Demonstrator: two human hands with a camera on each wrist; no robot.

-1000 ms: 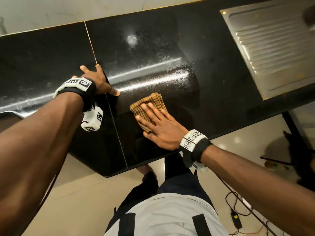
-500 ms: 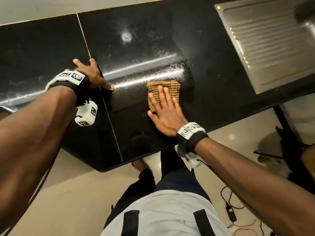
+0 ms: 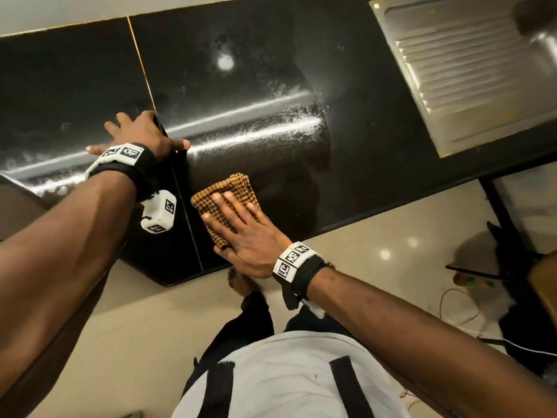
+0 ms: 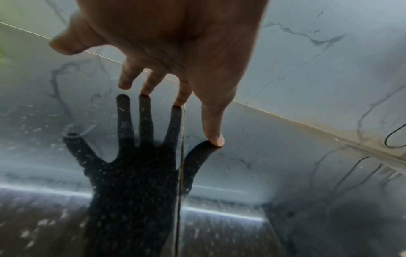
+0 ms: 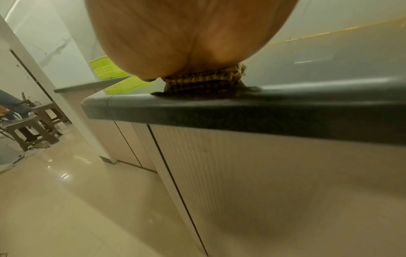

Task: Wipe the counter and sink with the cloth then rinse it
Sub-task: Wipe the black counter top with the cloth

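Observation:
A folded yellow-and-brown checked cloth (image 3: pixel 233 188) lies on the black counter (image 3: pixel 361 164) near its front edge. My right hand (image 3: pixel 238 218) presses flat on the cloth with straight, spread fingers. In the right wrist view the cloth (image 5: pixel 204 81) shows squeezed under the palm at the counter's edge (image 5: pixel 241 111). My left hand (image 3: pixel 141 134) rests open on the counter to the left, fingers spread across the seam between slabs; the left wrist view shows its fingertips (image 4: pixel 214 139) touching the glossy surface. The steel sink (image 3: pixel 482 70) with its ribbed drainboard sits at the far right.
White smears and streaks (image 3: pixel 286 122) mark the counter beyond the cloth. A lime-green crate (image 5: pixel 110 69) stands on the counter farther left. Cabinet fronts (image 5: pixel 241 173) run below the counter. Cables and a dark object (image 3: pixel 512 297) lie on the floor at right; stools (image 5: pixel 33 125) stand beyond.
My right hand has pulled the cloth back from the streaked patch toward the front edge and leftward. The left hand has stayed planted on the seam.

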